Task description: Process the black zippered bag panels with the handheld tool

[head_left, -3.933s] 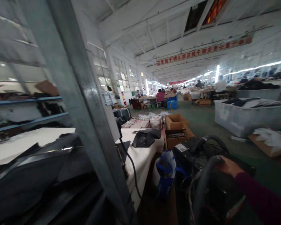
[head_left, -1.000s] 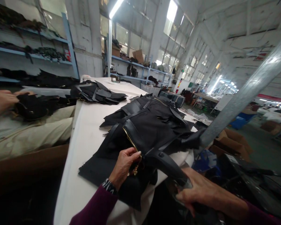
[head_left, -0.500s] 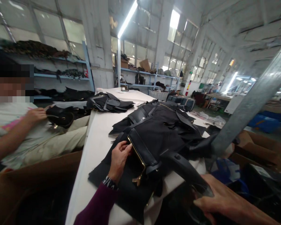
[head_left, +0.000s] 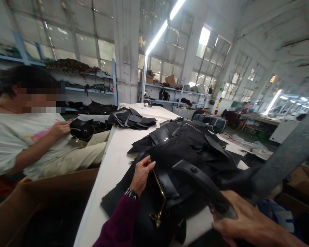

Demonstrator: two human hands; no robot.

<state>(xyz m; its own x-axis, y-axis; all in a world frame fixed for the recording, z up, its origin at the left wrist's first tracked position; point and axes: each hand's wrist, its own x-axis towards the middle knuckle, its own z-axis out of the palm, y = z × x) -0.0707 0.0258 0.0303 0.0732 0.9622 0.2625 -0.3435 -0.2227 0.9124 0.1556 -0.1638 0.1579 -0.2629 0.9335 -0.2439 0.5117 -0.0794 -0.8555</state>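
Note:
My left hand (head_left: 142,174), below a purple sleeve, pinches the upper left edge of a black bag piece (head_left: 167,178) with thumb and fingers. A gold zip (head_left: 160,187) runs along that edge and hangs down to gold pulls (head_left: 157,219). My right hand (head_left: 237,219) is wrapped around the lower end of a black curved tool (head_left: 195,176) with a round button-like spot. The tool's far end reaches over the bag piece; whether it touches is unclear. Beneath lie more black pieces (head_left: 121,197).
A pile of black pieces (head_left: 131,118) lies farther back on the white table (head_left: 92,209). At left, a seated person (head_left: 33,144) holds a black item (head_left: 83,129). A metal post (head_left: 285,154) slants at right, and a cardboard box (head_left: 54,188) stands lower left.
The view has shifted left, so the scene sits farther right. The zip's loose end now hangs lower and the tool lies more over the bag piece. Both hands keep their grips.

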